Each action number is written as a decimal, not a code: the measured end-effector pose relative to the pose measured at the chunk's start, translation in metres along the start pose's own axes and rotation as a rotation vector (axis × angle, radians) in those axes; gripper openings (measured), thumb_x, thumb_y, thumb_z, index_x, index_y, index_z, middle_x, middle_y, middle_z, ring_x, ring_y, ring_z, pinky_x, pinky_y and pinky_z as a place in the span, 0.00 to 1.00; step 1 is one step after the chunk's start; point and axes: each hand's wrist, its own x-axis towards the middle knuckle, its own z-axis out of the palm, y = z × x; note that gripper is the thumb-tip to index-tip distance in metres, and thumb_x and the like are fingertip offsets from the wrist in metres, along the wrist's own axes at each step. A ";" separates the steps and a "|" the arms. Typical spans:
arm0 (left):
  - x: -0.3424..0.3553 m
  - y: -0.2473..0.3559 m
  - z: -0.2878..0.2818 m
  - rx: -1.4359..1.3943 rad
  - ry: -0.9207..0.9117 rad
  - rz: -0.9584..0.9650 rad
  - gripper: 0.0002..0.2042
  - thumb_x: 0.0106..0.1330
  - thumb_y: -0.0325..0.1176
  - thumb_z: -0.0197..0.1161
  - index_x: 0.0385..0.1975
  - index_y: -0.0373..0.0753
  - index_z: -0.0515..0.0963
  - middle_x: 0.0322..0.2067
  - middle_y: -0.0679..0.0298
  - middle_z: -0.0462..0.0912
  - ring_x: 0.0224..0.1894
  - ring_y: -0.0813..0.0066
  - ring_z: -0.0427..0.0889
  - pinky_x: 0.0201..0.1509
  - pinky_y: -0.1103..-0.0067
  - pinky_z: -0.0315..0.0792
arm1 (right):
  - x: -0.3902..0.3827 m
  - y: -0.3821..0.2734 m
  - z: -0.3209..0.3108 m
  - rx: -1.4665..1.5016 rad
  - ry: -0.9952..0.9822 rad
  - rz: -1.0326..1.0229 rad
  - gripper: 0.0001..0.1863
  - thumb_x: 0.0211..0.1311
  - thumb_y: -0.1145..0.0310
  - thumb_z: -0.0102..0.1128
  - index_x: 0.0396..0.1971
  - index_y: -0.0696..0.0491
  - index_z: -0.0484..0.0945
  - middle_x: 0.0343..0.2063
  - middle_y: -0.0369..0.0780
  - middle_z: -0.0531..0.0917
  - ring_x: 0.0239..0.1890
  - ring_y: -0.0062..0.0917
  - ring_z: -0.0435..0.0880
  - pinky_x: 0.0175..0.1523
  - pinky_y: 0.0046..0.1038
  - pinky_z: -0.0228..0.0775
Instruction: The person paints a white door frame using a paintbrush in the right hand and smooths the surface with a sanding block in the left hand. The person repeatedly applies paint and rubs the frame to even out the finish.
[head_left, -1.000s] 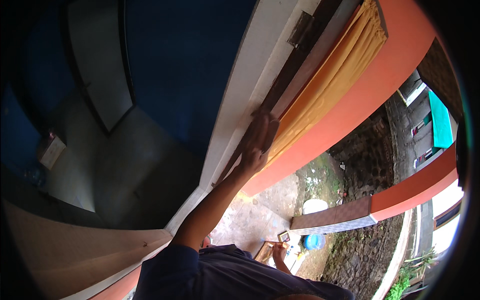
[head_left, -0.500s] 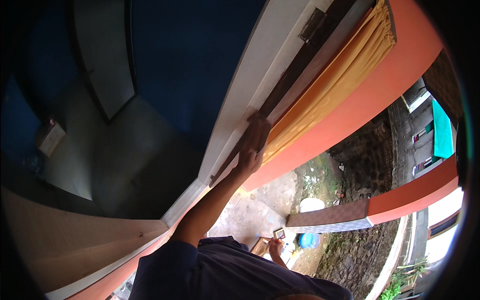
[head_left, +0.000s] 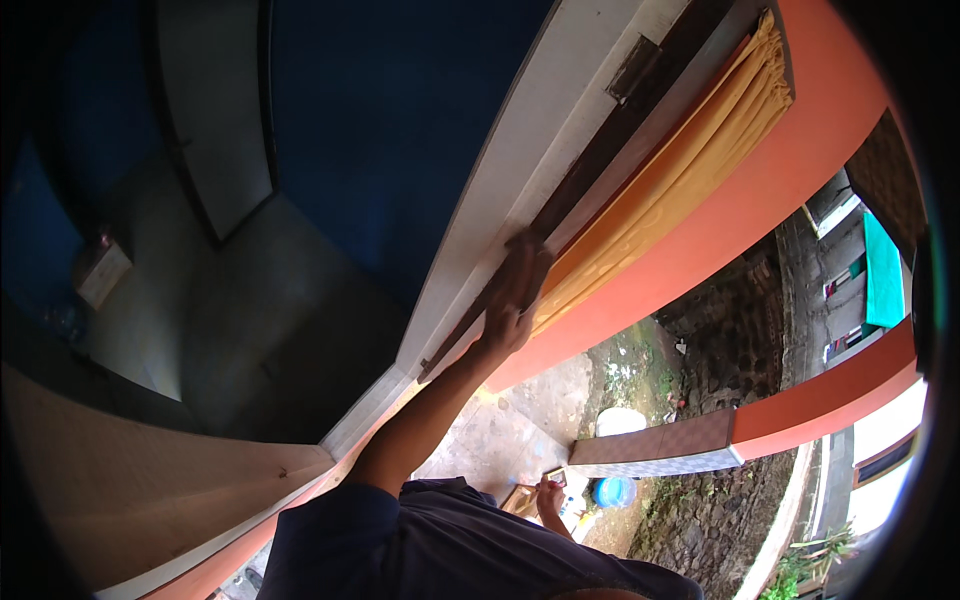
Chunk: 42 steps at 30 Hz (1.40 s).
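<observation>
My left hand is stretched up against the dark brown strip that runs along the pale door frame. Its fingers are dim and smeared, so whether anything is in them cannot be told. Lower down, beyond my dark shirt, my right hand is closed on a small squarish object with a dark rim and a lighter middle. Its kind is too small to make out. A dark metal hinge sits on the frame above my left hand.
Left of the frame opens a dark room with blue walls and a box on its floor. A yellow curtain hangs beside an orange wall. Lower right are a tiled ledge, a blue tub and a stone wall.
My left hand has shifted slightly right and down in the picture, still against the dark strip. The frame and curtain have also shifted a little in view. My right hand still holds the small object.
</observation>
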 end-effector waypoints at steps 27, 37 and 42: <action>0.152 0.031 0.005 -0.040 0.040 0.173 0.25 0.76 0.25 0.54 0.72 0.30 0.64 0.74 0.40 0.60 0.75 0.38 0.60 0.77 0.56 0.59 | -0.023 0.002 0.002 0.024 -0.076 0.096 0.21 0.69 0.53 0.63 0.29 0.57 0.86 0.29 0.45 0.89 0.39 0.37 0.89 0.49 0.38 0.77; 0.048 0.007 0.006 -0.033 0.024 0.044 0.25 0.78 0.27 0.49 0.74 0.31 0.61 0.74 0.36 0.57 0.77 0.38 0.56 0.78 0.55 0.55 | 0.004 -0.084 -0.025 0.214 -0.009 -0.290 0.28 0.75 0.48 0.56 0.33 0.62 0.87 0.30 0.48 0.90 0.38 0.34 0.89 0.48 0.35 0.77; 0.172 0.034 -0.001 0.039 0.013 0.249 0.28 0.72 0.25 0.52 0.72 0.27 0.62 0.72 0.39 0.63 0.74 0.39 0.63 0.75 0.59 0.64 | 0.019 -0.308 -0.120 0.758 -0.034 -0.827 0.21 0.81 0.57 0.51 0.39 0.62 0.82 0.36 0.42 0.84 0.41 0.23 0.83 0.46 0.25 0.76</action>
